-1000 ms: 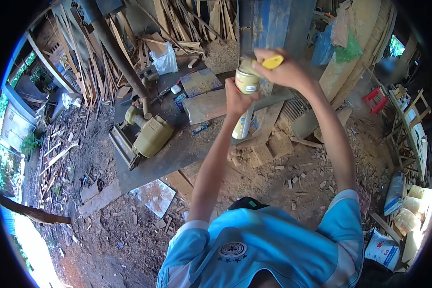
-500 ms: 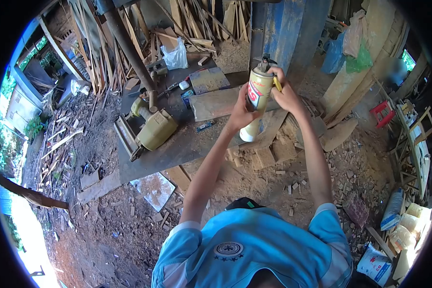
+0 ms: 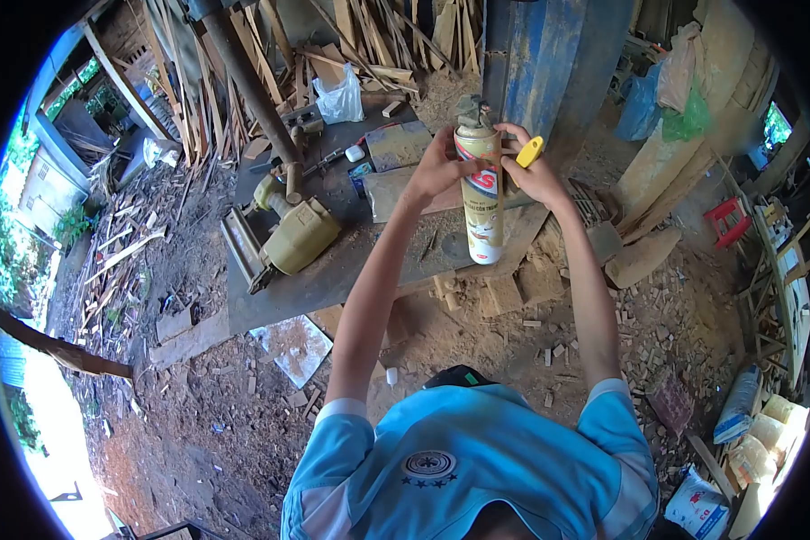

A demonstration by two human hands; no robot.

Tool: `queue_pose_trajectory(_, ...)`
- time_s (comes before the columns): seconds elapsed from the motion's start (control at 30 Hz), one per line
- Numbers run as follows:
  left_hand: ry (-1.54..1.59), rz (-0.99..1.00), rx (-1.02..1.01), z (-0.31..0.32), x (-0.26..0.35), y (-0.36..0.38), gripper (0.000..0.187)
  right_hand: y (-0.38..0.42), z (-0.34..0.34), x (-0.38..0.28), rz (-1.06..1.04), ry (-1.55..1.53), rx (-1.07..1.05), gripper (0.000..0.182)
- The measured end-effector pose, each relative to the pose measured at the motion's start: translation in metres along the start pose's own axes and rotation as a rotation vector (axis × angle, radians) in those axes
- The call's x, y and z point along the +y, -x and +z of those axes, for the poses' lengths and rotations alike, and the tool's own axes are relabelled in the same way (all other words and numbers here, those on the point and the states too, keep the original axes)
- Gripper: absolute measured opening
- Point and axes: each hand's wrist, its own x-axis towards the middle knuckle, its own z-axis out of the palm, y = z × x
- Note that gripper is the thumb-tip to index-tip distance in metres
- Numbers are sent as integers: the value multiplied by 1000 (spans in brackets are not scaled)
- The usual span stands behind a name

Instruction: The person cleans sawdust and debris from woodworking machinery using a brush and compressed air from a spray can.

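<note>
A tall gold-and-white spray can [image 3: 483, 211] with red lettering stands upright in front of me, its base over the near edge of the workbench [image 3: 324, 274]. A dark, dusty nozzle piece [image 3: 473, 112] sits on its top. My left hand [image 3: 437, 168] is wrapped round the can's upper left side, thumb across the front. On the right side, my right hand [image 3: 533, 178] has fingers behind the can near its top. It also grips a yellow-handled tool [image 3: 530, 151], whose working end I cannot make out.
A dusty nail gun [image 3: 302, 236] lies on the bench, left of the can. Boards [image 3: 400, 146], a white plastic bag [image 3: 339, 97] and a metal post [image 3: 252, 85] are further back. Wood offcuts [image 3: 522, 286] litter the ground, and a red stool [image 3: 727, 221] stands at right.
The spray can has turned, so more label text faces me, and it stands straighter. My left hand has moved higher on it. The yellow handle has swung further out to the right.
</note>
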Motion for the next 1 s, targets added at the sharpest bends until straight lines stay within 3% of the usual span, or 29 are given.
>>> queue_pose_trajectory(0.07,35,-60,-73,-3,-1,2,67,6,-5,-17,-13,38,-6,35)
queue_pose_trajectory(0.17,136,-41,-81,0,-16,-3,62,13,-10,-50,-124,88,347,23)
queue_pose_trajectory(0.2,163,-23,-58,3,-18,-2,63,12,-6,-65,-308,-17,579,13)
queue_pose_trajectory(0.23,193,-10,-34,7,-21,1,63,13,-4,-90,-353,-121,691,10)
queue_pose_trajectory(0.3,204,-3,41,14,-21,6,62,11,-9,-105,-525,-171,699,11)
queue_pose_trajectory(0.37,236,10,70,17,-25,4,63,20,-6,-84,-478,-71,456,15)
queue_pose_trajectory(0.4,253,8,74,19,-25,6,67,30,-10,-68,-241,112,195,15)
queue_pose_trajectory(0.43,201,30,94,18,-31,5,67,31,-13,-58,-366,125,50,13)
queue_pose_trajectory(0.5,93,88,143,13,-42,-1,68,47,-20,-87,25,328,61,11)
queue_pose_trajectory(0.53,178,127,262,20,-41,2,63,42,-21,-95,-137,347,151,11)
queue_pose_trajectory(0.6,178,128,184,21,-41,-3,69,40,-16,-105,-437,376,341,13)
queue_pose_trajectory(0.63,182,123,142,25,-43,-3,71,39,-9,-107,-416,395,273,13)
queue_pose_trajectory(0.7,1,211,264,42,-43,-2,67,35,9,-114,-374,436,137,13)
queue_pose_trajectory(0.77,-54,216,339,59,-27,14,50,48,34,-124,-494,465,-73,16)
queue_pose_trajectory(0.8,-85,230,383,63,-17,15,41,49,47,-122,-498,82,-196,15)
queue_pose_trajectory(0.83,-292,158,562,70,-13,9,42,49,51,-135,-517,-98,-235,11)
queue_pose_trajectory(0.87,-751,-82,839,102,-6,6,51,47,46,-135,-544,4,-161,7)
queue_pose_trajectory(0.9,-725,-52,819,102,-12,4,57,43,37,-134,-580,100,-90,5)
queue_pose_trajectory(0.93,-699,-24,798,101,-17,3,64,40,25,-137,-440,122,14,8)
queue_pose_trajectory(0.97,-217,269,506,61,-31,12,70,36,10,-127,-455,295,228,8)
queue_pose_trajectory(1.0,-175,271,523,57,-29,15,70,32,-28,-107,-454,498,472,8)
